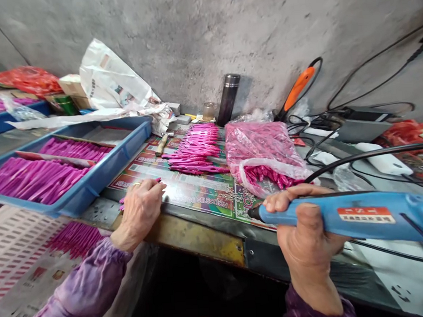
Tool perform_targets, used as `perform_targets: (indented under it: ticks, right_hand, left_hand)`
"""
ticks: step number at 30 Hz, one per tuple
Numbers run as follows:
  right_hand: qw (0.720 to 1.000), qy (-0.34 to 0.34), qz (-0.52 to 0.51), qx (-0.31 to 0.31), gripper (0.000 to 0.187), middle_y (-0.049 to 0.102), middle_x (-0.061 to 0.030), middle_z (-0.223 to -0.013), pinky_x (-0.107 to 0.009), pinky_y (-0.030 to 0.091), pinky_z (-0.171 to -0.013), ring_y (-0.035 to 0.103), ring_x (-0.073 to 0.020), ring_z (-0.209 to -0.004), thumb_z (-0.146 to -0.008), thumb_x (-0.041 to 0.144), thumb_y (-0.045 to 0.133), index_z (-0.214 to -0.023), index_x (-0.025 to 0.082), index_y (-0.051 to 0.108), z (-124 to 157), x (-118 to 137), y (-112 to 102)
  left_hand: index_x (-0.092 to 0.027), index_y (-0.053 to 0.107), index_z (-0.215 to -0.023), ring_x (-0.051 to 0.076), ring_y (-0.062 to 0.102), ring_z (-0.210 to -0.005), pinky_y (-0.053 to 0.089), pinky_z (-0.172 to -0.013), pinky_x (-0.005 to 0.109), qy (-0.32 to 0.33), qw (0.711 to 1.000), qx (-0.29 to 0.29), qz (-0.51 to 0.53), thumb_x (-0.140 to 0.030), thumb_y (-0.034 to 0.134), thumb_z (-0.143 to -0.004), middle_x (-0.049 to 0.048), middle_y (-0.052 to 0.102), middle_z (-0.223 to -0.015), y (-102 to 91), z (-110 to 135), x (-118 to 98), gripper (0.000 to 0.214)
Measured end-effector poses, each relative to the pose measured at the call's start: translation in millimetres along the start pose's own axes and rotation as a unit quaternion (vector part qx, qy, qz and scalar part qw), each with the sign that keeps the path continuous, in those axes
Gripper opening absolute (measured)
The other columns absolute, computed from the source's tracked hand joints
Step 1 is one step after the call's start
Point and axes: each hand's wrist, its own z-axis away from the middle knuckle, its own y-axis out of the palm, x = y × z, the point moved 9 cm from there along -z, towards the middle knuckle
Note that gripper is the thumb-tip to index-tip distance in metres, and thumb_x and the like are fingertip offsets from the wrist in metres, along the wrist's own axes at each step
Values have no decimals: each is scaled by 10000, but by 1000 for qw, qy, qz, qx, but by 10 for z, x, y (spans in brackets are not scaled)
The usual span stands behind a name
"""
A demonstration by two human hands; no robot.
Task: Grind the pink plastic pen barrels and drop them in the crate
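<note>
My left hand (142,209) rests at the front edge of the bench, its fingers closed around a slim magenta piece that looks like tweezers (121,203); only its ends show on either side. My right hand (307,234) grips a blue electric screwdriver (408,216), held level with its black tip (254,213) pointing left, just above the printed mat (194,195). Tiny metal bits (240,195) lie scattered near that tip. Beyond my hands is a heap of magenta tweezers (201,147), and right of it a clear plastic bag (260,141) full of more pink pieces.
A blue tray (123,147) of magenta pieces stands at left, above a white basket (19,247). A small hammer (162,144) lies behind the mat. A dark flask (228,100) and an orange-handled tool (300,88) stand by the wall. Black cables (376,153) tangle at right.
</note>
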Motion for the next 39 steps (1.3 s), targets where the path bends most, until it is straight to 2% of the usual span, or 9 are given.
perform_targets:
  ticks: [3, 8, 15, 20, 24, 30, 39]
  right_hand:
    - [1000, 6, 3, 12, 272, 621, 29, -645, -361, 524, -601, 599, -165, -558, -824, 442, 768, -855, 200, 647, -1, -26, 3]
    - [1000, 4, 3, 13, 224, 633, 38, -648, -347, 525, -599, 602, -159, -559, -840, 407, 747, -876, 212, 642, 19, -27, -25]
    - [1000, 14, 9, 13, 272, 618, 38, -667, -357, 534, -636, 609, -156, -589, -862, 460, 742, -900, 220, 621, 69, -64, -80]
    - [1000, 21, 1, 15, 279, 612, 41, -669, -366, 538, -648, 604, -154, -587, -869, 469, 747, -924, 225, 622, 78, -79, -87]
    - [1000, 25, -11, 8, 295, 602, 43, -649, -354, 525, -617, 592, -153, -569, -865, 490, 748, -911, 229, 618, 52, -81, -96]
    - [999, 37, -23, -7, 288, 594, 48, -648, -344, 526, -617, 574, -142, -572, -874, 494, 729, -903, 230, 617, 36, -87, -129]
    - [998, 46, -25, -17, 325, 591, 51, -641, -357, 527, -635, 578, -145, -562, -843, 505, 755, -877, 221, 600, 56, -104, -151]
  left_hand:
    - [-192, 781, -1119, 275, 707, -974, 491, -863, 369, 30, 998, 39, 42, -161, 504, -994, 114, 754, -1081, 93, -139, -197, 305]
    - [-173, 780, -1052, 261, 712, -1006, 505, -862, 349, 79, 992, 95, 29, -105, 502, -978, 114, 746, -1051, 148, -477, -586, 296]
    - [-164, 764, -1039, 250, 679, -929, 480, -781, 339, 141, 986, 85, 0, -150, 535, -1000, 113, 715, -1000, 271, -910, -984, 233]
    - [-167, 754, -1065, 286, 627, -1075, 459, -880, 398, 206, 977, 56, -20, -153, 517, -1018, 140, 684, -1084, 375, -1086, -1335, 242]
    - [-174, 756, -1084, 293, 611, -1095, 439, -924, 438, 240, 969, 49, -29, -163, 523, -1025, 139, 683, -1076, 436, -1146, -1567, 240]
    - [-133, 762, -1000, 316, 612, -1101, 426, -929, 473, 247, 967, 53, -38, -134, 527, -1011, 158, 699, -1036, 483, -1160, -1685, 235]
    - [-98, 710, -949, 357, 647, -1084, 387, -996, 548, 221, 974, 45, -8, -12, 441, -958, 197, 730, -1006, 355, -1086, -1621, 283]
